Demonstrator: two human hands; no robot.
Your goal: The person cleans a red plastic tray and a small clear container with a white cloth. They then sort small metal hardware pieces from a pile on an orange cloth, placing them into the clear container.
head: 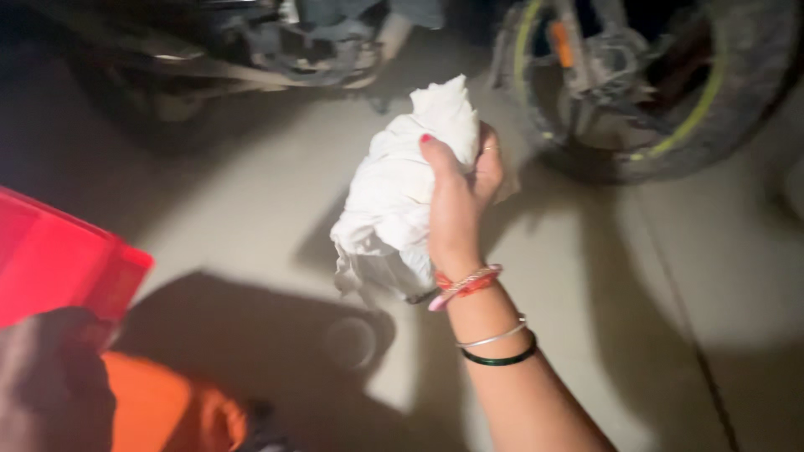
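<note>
My right hand (pixel 461 197) is raised in the middle of the view and grips a crumpled white cloth (pixel 394 197), which hangs down to its left. The wrist carries several bangles. My left hand (pixel 50 381) is at the lower left, blurred and dark, resting on the edge of a red plastic bin (pixel 59 259); whether its fingers grip the bin is unclear. An orange sleeve or garment (pixel 172 406) lies just below it.
A motorcycle wheel (pixel 670 84) with a yellow-green rim stripe stands at the top right. Dark engine parts of a bike (pixel 293 42) fill the top left. The pale concrete floor (pixel 251 192) shows strong shadows and a round mark (pixel 350 341).
</note>
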